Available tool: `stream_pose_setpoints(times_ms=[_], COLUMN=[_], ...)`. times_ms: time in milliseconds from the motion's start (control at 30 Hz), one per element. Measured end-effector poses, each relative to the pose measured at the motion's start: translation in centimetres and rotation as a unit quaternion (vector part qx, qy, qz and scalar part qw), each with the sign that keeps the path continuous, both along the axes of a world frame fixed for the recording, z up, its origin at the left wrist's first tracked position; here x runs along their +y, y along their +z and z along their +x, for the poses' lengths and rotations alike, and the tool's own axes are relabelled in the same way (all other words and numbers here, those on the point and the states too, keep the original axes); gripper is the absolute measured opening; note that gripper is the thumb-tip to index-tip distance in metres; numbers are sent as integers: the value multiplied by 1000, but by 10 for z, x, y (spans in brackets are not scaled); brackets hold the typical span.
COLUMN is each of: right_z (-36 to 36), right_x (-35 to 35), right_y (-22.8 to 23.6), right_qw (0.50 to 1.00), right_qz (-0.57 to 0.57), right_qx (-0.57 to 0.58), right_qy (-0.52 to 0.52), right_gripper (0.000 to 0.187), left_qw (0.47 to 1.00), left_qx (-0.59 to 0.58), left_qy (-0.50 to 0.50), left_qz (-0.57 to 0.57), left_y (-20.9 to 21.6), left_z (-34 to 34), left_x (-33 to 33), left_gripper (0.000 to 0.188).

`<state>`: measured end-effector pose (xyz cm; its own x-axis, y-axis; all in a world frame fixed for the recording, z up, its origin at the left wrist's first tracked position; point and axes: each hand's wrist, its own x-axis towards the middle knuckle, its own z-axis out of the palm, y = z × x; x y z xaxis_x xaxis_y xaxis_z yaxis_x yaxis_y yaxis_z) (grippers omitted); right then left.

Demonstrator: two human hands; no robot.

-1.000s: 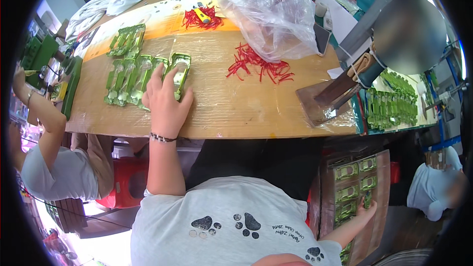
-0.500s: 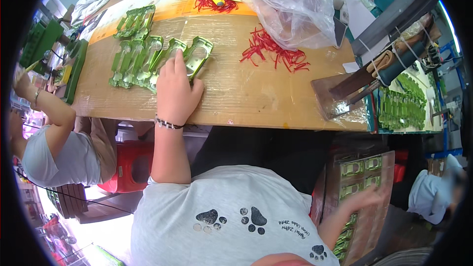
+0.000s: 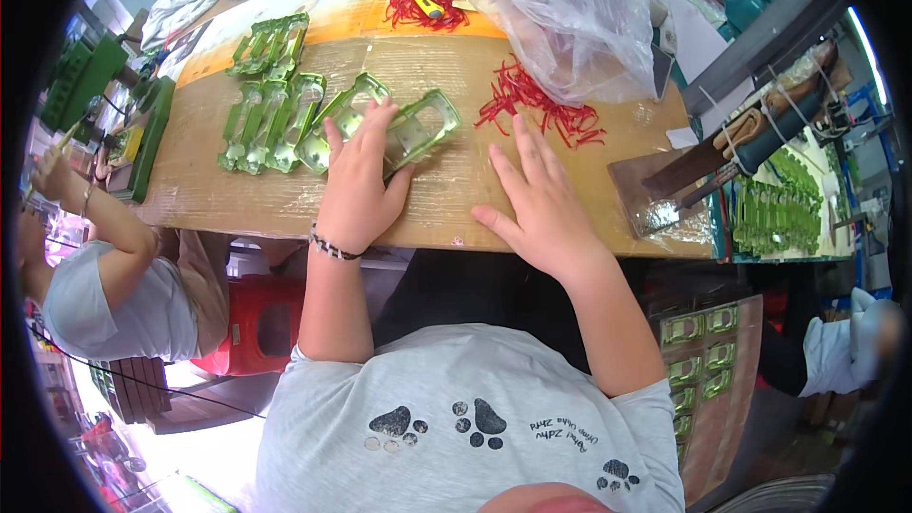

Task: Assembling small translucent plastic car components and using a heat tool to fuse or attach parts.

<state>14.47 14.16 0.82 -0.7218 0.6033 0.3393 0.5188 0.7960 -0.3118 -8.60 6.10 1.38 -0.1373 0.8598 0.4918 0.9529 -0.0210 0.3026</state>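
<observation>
My left hand (image 3: 364,185), with a beaded bracelet at the wrist, grips a shiny green frame-like part (image 3: 350,112) on the table; its fingers reach over the part's edge. Touching that hand on the right is a similar green part (image 3: 427,125), tilted outward. To the left stands a row of several more green parts (image 3: 271,123), packed side by side. A shorter row of green parts (image 3: 271,45) lies behind it. My right hand (image 3: 540,201) hovers over or rests on the brown tabletop, fingers spread and holding nothing.
Red strips (image 3: 541,106) lie in a heap beyond my right hand, beside a clear plastic bag (image 3: 570,19). A yellow cutter (image 3: 425,4) sits on another red heap. A tool stand (image 3: 655,190) is at right. Below it, a board (image 3: 731,399) carries green parts. A co-worker (image 3: 104,275) sits left.
My right hand has come up from the board at lower right to the table, its fingers spread. My left hand and the green parts by it have shifted slightly right, the end part turning outward.
</observation>
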Motion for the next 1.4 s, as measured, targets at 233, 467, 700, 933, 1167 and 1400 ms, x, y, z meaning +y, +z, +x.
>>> stream_pose_setpoints(times_ms=[233,467,700,933,1167,1400], right_z=[-15,-13,-7,-1,4,22], right_x=[7,4,7,0,5,-15], right_y=[3,1,-11,-8,-9,14], right_qw=[1000,999,992,982,985,944], right_qz=[7,15,36,58,-1,-192], right_qx=[-25,-3,114,154,142,254], right_qy=[-9,-31,-31,-91,-103,-89], right_gripper=[74,64,19,7,10,17], left_qw=[948,581,667,507,717,702], left_qx=[-205,-716,-677,-784,-578,-577], left_qy=[-99,-334,-307,-347,-372,-385], left_qz=[225,196,50,-85,-121,-161], left_y=[-9,-3,-5,-13,-5,1], left_z=[0,9,38,72,82,86], left_x=[-4,-22,-17,-15,-24,-29], left_gripper=[68,106,114,107,89,87])
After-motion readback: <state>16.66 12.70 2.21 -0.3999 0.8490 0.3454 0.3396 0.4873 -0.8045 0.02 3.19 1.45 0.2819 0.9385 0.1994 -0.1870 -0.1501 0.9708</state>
